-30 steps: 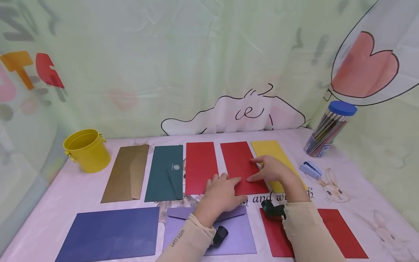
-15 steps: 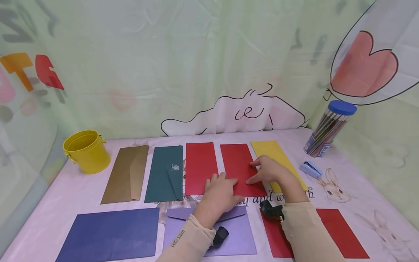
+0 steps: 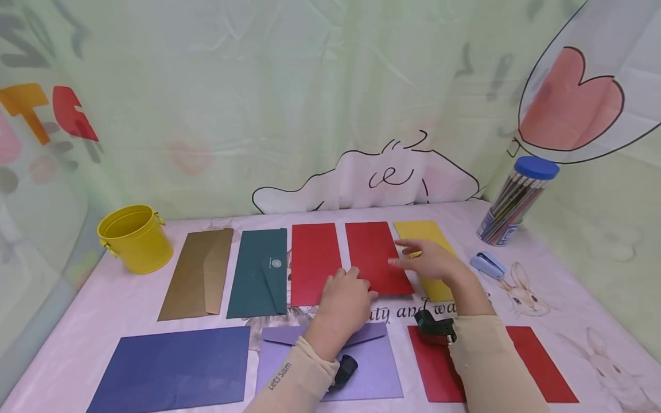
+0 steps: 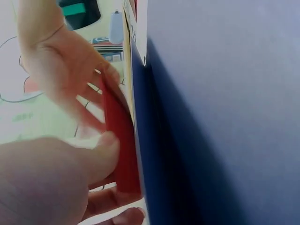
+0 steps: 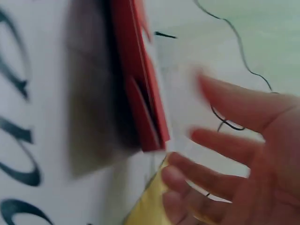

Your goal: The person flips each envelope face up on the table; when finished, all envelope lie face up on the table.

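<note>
In the head view, my left hand grips the near left corner of the right one of two red envelopes in the back row. Its thumb lies against the red paper in the left wrist view, with fingers on the other side. The right wrist view shows the near end of this red envelope raised off the cloth, a shadow beside it. My right hand hovers at the envelope's right side, fingers spread and holding nothing, over the yellow envelope.
Other envelopes lie about: brown, green, red, blue, lilac and red under the right forearm. A yellow bucket, a pencil jar and a blue stapler stand near the sides.
The red envelope's near end has come up off the cloth. My left thumb has closed in on its corner, while my right fingers have left the paper and spread apart.
</note>
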`<state>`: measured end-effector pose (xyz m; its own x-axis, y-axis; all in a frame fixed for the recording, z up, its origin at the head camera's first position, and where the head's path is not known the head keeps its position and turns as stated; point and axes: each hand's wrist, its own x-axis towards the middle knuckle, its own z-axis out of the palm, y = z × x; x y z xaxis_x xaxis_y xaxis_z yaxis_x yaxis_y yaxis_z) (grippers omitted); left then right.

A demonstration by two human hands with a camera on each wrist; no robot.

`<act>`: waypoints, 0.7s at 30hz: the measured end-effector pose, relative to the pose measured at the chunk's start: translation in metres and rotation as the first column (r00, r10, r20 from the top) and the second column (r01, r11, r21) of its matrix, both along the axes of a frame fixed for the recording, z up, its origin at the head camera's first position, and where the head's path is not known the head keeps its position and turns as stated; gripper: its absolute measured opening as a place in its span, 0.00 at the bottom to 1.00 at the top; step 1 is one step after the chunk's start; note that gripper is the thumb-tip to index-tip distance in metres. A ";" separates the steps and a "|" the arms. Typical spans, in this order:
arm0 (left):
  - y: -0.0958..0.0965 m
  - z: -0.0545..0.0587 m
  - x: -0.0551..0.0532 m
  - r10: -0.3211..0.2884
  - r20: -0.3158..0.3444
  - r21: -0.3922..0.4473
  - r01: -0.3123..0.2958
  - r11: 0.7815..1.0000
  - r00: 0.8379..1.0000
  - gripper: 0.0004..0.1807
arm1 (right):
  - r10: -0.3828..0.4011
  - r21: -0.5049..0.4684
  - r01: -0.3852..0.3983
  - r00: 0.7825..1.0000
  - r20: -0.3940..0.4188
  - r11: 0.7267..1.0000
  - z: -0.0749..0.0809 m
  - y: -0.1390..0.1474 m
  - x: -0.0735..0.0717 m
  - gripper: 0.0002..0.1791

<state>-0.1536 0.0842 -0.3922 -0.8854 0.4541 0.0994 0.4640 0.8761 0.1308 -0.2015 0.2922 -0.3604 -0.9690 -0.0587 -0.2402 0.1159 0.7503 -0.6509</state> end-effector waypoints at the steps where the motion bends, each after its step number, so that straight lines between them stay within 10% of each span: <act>1: 0.000 0.000 0.000 -0.002 -0.030 0.000 0.002 1.000 1.000 0.16 | -0.031 -0.051 0.031 0.999 -0.008 0.998 0.002 0.002 -0.001 0.40; 8: -0.003 0.006 -0.006 0.069 -0.145 0.261 -0.030 0.965 0.987 0.33 | -0.117 -0.268 0.122 0.993 0.033 0.956 0.007 0.001 -0.007 0.38; 10: -0.005 0.007 -0.006 0.104 -0.067 0.429 -0.066 0.901 0.992 0.47 | -0.081 -0.281 0.092 0.996 0.049 0.955 0.003 -0.004 -0.006 0.36; 13: -0.007 0.007 -0.007 0.095 0.078 0.661 -0.123 0.741 0.992 0.57 | -0.012 -0.313 0.033 0.998 0.067 0.949 -0.004 -0.012 -0.005 0.37; 17: -0.009 0.008 -0.008 0.027 0.177 0.812 -0.162 0.561 0.984 0.53 | 0.030 -0.386 0.007 0.996 0.090 0.922 -0.009 -0.019 -0.006 0.43; 21: -0.010 0.012 -0.008 0.006 0.261 0.840 -0.230 0.492 0.965 0.46 | -0.008 -0.427 0.051 0.995 0.104 0.903 -0.012 -0.023 -0.008 0.44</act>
<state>-0.1616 0.0742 -0.3807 -0.9714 0.1316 0.1976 0.2303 0.3202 0.9189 -0.2090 0.2697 -0.3724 -0.9450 -0.1489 -0.2911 0.2126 0.3965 -0.8931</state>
